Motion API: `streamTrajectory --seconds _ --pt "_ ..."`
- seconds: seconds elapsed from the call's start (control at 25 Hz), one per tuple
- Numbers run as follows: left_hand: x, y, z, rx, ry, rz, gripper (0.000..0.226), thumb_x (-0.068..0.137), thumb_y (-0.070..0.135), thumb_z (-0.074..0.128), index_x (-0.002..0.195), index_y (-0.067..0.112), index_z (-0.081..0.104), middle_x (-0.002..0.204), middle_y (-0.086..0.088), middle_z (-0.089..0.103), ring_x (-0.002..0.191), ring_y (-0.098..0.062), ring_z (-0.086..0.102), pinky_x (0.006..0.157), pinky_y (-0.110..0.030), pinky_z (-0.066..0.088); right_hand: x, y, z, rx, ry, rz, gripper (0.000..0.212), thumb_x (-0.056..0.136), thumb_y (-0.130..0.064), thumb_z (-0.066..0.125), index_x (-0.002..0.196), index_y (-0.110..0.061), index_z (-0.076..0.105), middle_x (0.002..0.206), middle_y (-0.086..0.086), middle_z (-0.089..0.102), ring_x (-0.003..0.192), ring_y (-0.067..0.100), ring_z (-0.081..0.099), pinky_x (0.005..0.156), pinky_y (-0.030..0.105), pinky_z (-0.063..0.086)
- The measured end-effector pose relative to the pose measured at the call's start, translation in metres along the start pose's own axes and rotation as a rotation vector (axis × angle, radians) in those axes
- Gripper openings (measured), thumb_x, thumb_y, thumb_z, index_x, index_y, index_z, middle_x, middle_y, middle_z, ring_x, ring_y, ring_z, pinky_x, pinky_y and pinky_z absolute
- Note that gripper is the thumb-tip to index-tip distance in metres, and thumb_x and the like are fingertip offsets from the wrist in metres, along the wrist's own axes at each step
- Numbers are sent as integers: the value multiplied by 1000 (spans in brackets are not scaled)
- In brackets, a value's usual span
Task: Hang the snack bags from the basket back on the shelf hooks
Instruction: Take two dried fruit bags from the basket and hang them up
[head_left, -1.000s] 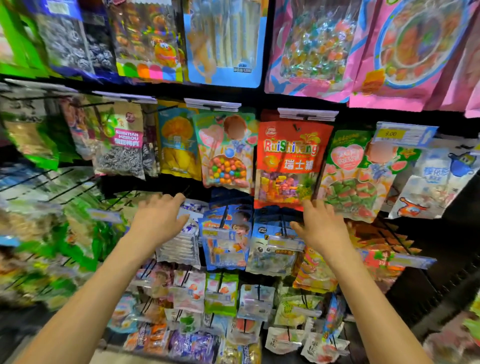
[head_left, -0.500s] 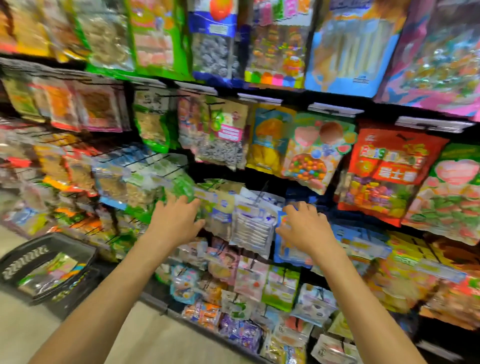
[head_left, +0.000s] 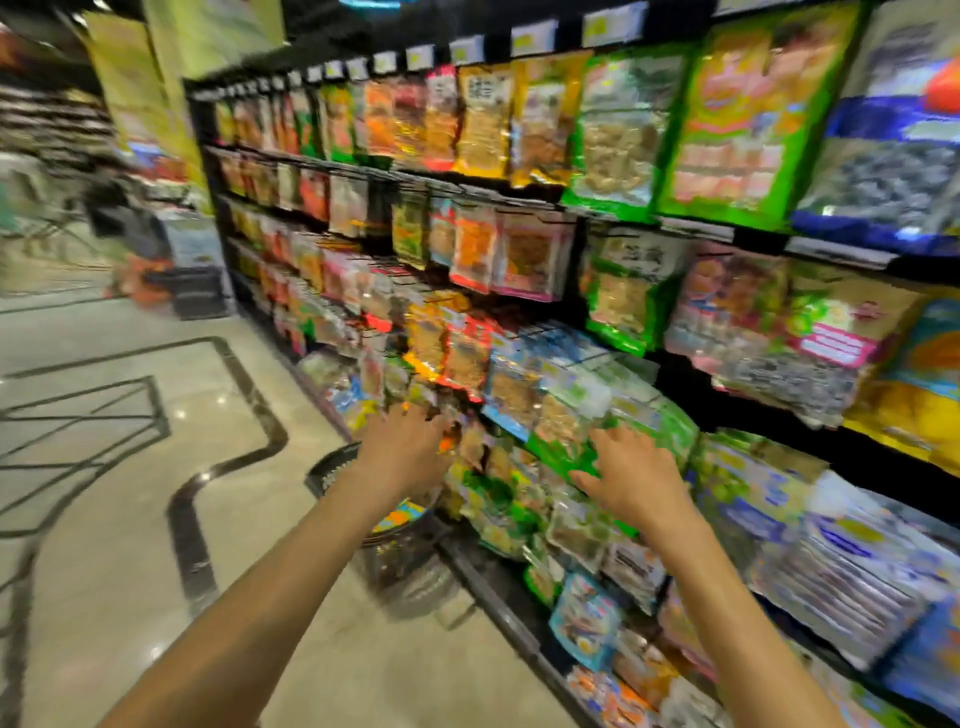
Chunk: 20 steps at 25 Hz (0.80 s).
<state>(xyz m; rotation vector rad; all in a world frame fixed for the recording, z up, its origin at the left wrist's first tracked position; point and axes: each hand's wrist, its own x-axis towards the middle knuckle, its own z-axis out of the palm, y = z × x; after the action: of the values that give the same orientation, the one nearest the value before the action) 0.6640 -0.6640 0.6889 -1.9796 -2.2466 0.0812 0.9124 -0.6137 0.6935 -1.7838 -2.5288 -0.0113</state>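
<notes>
**A:** Head view, motion-blurred. Left hand is at the hanging packs, above the basket. I can't tell its grip. Right hand has its grip spread, flat on green packs further right.

**B:** Where are the snack bags?

**A:** One bag shows in the basket, which sits on the floor against the shelf foot.

**B:** Judgement: the right hand is free. Reach down, pinch the bag by its top hole, and find its matching row before hanging it.
</notes>
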Motion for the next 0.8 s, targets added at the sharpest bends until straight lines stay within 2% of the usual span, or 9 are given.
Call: streamTrajectory --seconds 0.2,0.36,0.48,0.8 --pt "23 -86 18 -12 -35 -104 54 95 52 47 141 23 42 139 -9 48 129 -34 45 99 -48 40 61 -85 8 5 -16 -107 57 96 -54 49 141 -18 45 140 12 48 131 32 44 104 44 39" --pt "61 -143 46 -3 -73 -133 54 95 55 45 139 24 42 141 -8 47 130 -34 42 102 -52 39 125 -136 29 32 -62 -148 60 98 -52 49 147 -20 38 144 12 43 134 33 40 107 49 38" --pt "104 -183 69 3 -116 -131 57 96 54 45 146 28 36 143 -11 46 133 -35 40 104 -52 37 185 -169 50 50 -63 -163 58 97 -49 50 146 -19 40 145 12 43 134 33 40 107 50 38" --pt "232 -301 117 40 -161 -169 55 95 53 48 141 22 42 141 -9 49 131 -30 41 104 -49 39 354 -262 87 88 -152 -210 53 97 -46 51 140 -16 44 141 13 45 131 35 39 105 52 39"
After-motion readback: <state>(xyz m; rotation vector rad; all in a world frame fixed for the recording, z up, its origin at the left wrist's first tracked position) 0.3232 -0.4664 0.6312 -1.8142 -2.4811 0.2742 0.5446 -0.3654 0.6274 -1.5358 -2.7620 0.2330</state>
